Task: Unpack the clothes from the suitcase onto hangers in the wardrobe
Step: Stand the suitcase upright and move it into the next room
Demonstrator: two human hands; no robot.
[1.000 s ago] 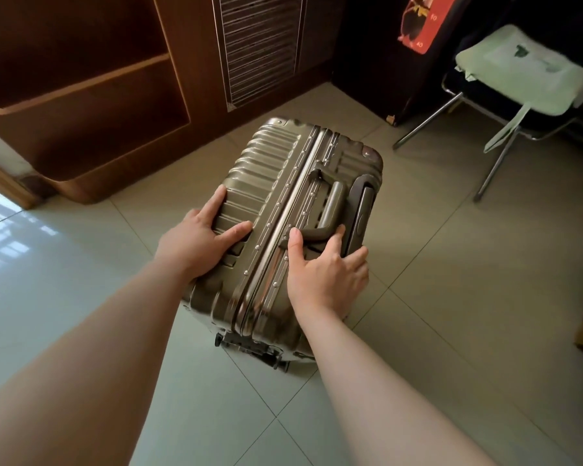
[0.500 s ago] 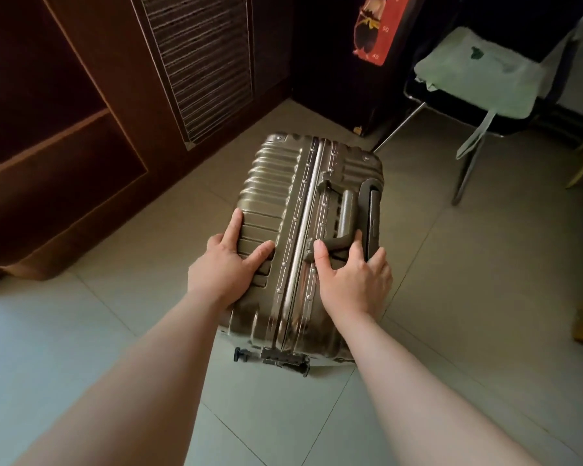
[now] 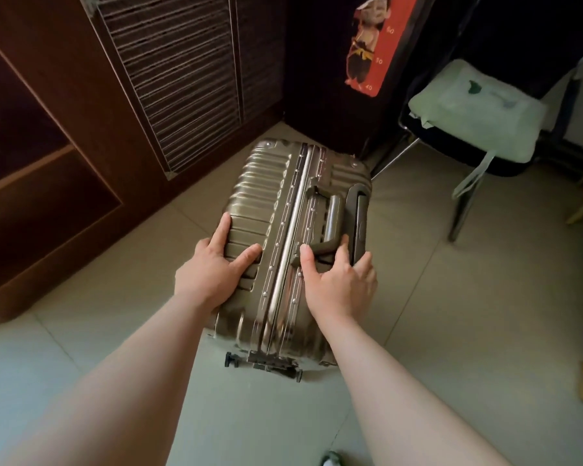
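the closed suitcase (image 3: 283, 210) sat on the floor (image 3: 451, 297) beside the wardrobe (image 3: 182, 79). the left grip (image 3: 212, 274) lay released, flat on its ribbed shell; the right grip (image 3: 339, 284) clasped the near end of its handle (image 3: 334, 216).

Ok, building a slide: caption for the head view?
Left hand and right hand steady the closed suitcase on the floor near the wardrobe.

Ribbed olive-bronze suitcase (image 3: 270, 210), dark brown slatted wardrobe (image 3: 182, 79), pale green cushion (image 3: 475, 109)
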